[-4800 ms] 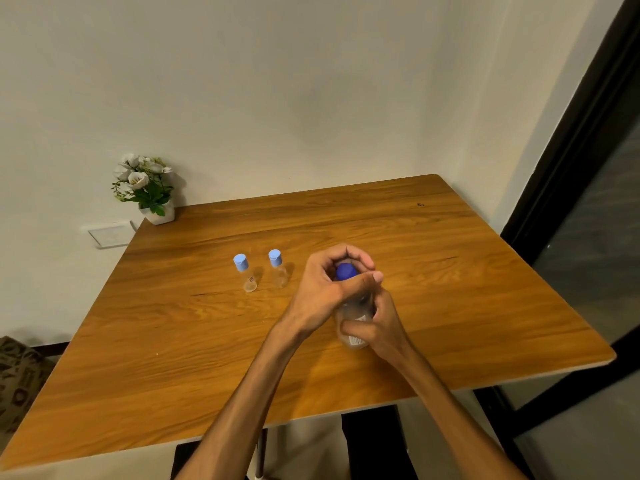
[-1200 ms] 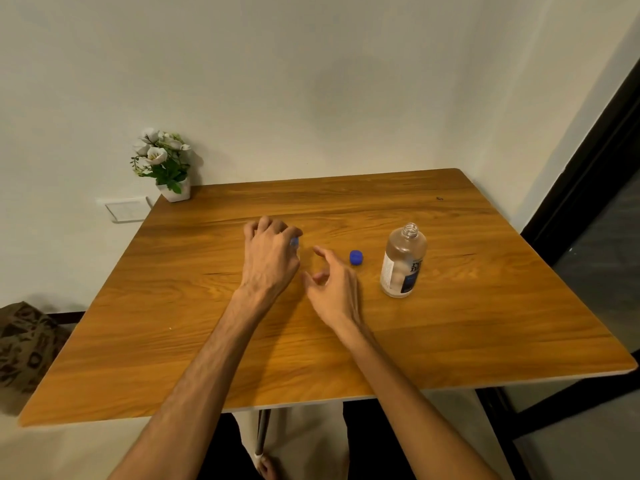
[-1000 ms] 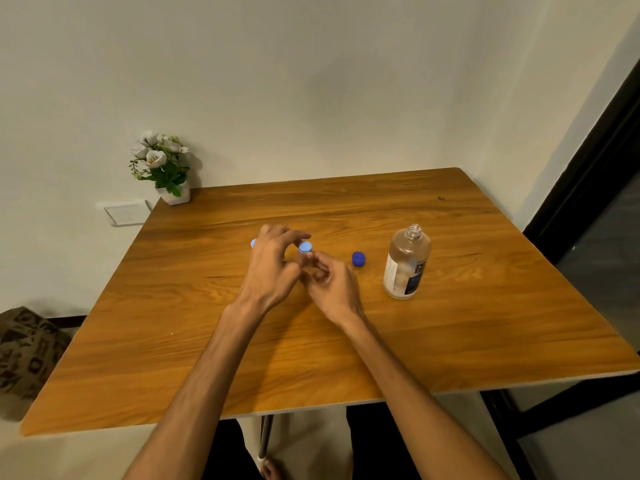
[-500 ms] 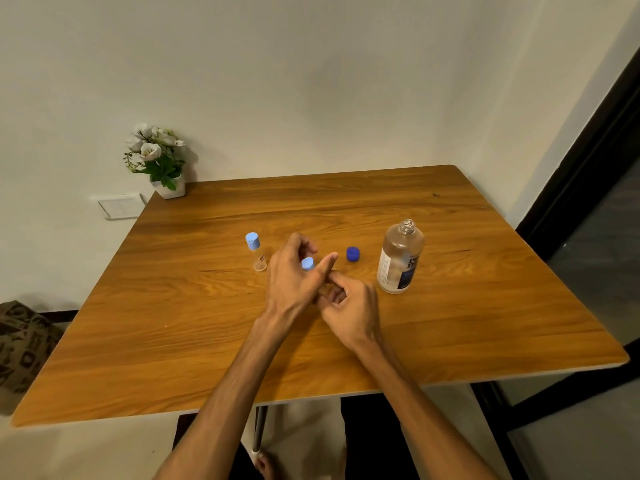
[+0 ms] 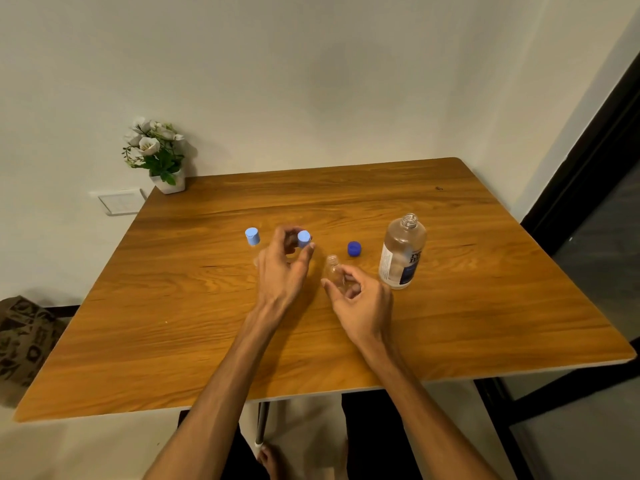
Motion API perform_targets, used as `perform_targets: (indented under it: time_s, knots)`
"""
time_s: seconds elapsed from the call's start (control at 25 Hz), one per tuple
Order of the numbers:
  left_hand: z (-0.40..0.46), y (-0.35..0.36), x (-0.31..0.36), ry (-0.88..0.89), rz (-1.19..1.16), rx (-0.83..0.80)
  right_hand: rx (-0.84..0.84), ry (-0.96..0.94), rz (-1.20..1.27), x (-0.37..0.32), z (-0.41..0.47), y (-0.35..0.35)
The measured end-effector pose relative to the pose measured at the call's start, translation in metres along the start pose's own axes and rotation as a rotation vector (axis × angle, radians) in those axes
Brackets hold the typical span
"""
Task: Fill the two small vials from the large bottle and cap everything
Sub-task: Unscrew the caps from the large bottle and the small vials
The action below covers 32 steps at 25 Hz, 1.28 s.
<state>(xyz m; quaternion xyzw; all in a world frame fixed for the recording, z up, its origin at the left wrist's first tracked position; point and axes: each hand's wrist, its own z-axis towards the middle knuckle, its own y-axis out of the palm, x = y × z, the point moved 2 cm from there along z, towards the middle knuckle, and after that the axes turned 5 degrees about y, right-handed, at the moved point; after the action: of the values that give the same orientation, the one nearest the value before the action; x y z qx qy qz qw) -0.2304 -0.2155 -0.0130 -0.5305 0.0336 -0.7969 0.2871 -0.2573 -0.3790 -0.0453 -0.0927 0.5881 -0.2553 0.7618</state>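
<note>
The large clear bottle (image 5: 401,254) stands uncapped at the right of the wooden table (image 5: 450,323), with its dark blue cap (image 5: 354,248) lying beside it. My left hand (image 5: 282,268) pinches a light blue vial cap (image 5: 303,238) between thumb and fingers, lifted off its vial. My right hand (image 5: 358,296) holds that small clear vial (image 5: 333,271), now uncapped and upright. The second vial (image 5: 252,237) stands behind my left hand with its light blue cap on; its body is mostly hidden.
A small white pot of white flowers (image 5: 156,155) sits at the table's back left corner. A wall socket plate (image 5: 119,201) is beside it. A patterned bag (image 5: 24,337) lies on the floor at left. A dark door frame (image 5: 588,161) runs along the right.
The big bottle was uncapped and set down at the right. My hands took one small vial; the left has just lifted its light blue cap away from the vial in my right hand.
</note>
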Motion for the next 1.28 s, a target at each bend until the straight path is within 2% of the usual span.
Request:
perform_targets:
  time_s: [0.12, 0.24, 0.44, 0.52, 0.64, 0.72, 0.84, 0.92, 1.04, 1.12, 1.28]
  knots:
    - [0.003, 0.014, -0.026, -0.085, 0.2, -0.15, 0.05, -0.017, 0.044, 0.006, -0.002, -0.003]
    - [0.003, 0.026, -0.038, 0.001, 0.34, -0.187, 0.053, -0.038, 0.036, 0.009, 0.001, -0.004]
    - [-0.001, 0.021, -0.035, -0.009, 0.326, -0.178, -0.018, -0.018, 0.031, 0.012, 0.002, -0.003]
    - [-0.009, 0.012, -0.027, 0.068, 0.29, -0.098, -0.062, 0.01, 0.038, 0.011, 0.001, 0.0]
    - [-0.018, -0.015, -0.015, 0.188, 0.29, 0.152, -0.117, 0.049, 0.026, 0.01, -0.001, 0.004]
    - [-0.016, -0.035, -0.012, 0.201, 0.303, 0.29, -0.145, 0.075, 0.03, 0.01, -0.001, 0.004]
    - [-0.005, -0.056, -0.012, 0.151, 0.359, 0.362, -0.127, 0.101, 0.021, 0.009, -0.008, -0.004]
    - [0.006, -0.062, -0.016, 0.115, 0.392, 0.321, -0.024, 0.1, 0.025, 0.005, -0.02, -0.016]
    - [0.017, -0.061, -0.027, 0.058, 0.409, 0.137, 0.108, 0.035, 0.044, -0.003, -0.039, -0.029]
    - [0.016, -0.06, -0.03, 0.066, 0.358, 0.106, 0.087, 0.003, 0.075, -0.009, -0.046, -0.028]
    - [0.001, -0.063, -0.022, 0.131, 0.298, 0.162, 0.003, -0.094, 0.1, -0.024, -0.049, -0.007]
